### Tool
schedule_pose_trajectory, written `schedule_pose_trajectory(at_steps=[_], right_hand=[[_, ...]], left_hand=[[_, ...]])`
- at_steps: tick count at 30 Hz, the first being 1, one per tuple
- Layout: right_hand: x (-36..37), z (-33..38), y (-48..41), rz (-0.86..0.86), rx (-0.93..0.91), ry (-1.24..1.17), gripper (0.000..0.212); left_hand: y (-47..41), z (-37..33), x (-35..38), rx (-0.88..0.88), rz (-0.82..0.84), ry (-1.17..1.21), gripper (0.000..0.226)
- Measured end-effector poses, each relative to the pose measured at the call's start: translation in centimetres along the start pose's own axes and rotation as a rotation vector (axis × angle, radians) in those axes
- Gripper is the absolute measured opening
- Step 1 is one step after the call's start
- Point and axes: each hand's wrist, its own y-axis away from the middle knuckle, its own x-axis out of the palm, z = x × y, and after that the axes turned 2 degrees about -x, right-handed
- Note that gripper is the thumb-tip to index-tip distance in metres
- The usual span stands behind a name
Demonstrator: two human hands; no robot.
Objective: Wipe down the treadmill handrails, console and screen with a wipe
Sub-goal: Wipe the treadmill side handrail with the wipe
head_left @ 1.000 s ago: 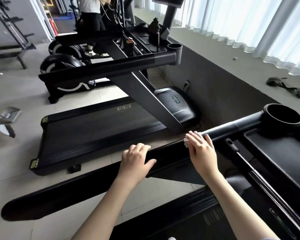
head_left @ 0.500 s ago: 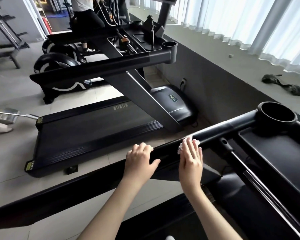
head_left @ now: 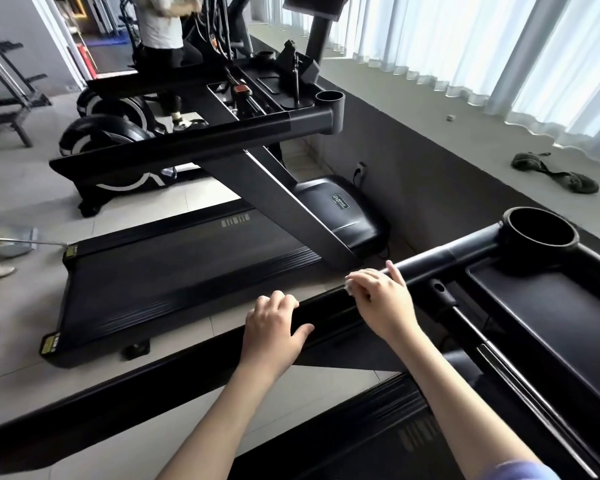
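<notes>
Head view: the right grip (head_left: 381, 299) curls over the black handrail (head_left: 118, 403), fingers folded on a white wipe (head_left: 350, 287) that peeks out at its left edge, short of the cup holder (head_left: 534, 258). The left grip (head_left: 274, 327) clasps the same rail close by, thumb on the near face. To wipe well, I judge: wrap the wipe round the bar, press evenly, stroke lengthwise

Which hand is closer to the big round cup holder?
Right. The right hand holds the wipe on the handrail, nearer the cup holder; the left hand grips the same handrail farther from it, behind the right hand.
</notes>
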Motion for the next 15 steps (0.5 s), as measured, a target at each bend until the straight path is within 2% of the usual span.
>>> schedule_pose_trajectory(at_steps=[3,5,7,11,15], right_hand=[[-0.9,-2.5,-0.7,-0.083,0.102,0.079,0.013],[-0.3,-2.6,-0.3,-0.123,0.171,0.077,0.025],[0.7,-1.2,1.2,-0.091,0.155,0.018,0.034],[0.4,-1.1,2.8,-0.007,0.034,-0.048,0.036],[-0.3,-3.1,2.4,-0.108,0.233,-0.004,0.04]], left_hand=[[-0.1,-0.1,-0.2,0.003,0.012,-0.021,0.042],[-0.3,-0.1,-0.2,0.014,0.02,-0.06,0.043],[-0.6,-0.5,-0.1,0.059,0.028,-0.065,0.047],[-1.1,-2.3,0.6,0.164,0.043,-0.023,0.055],[-1.3,-2.6,1.9,0.175,0.005,-0.058,0.053]])
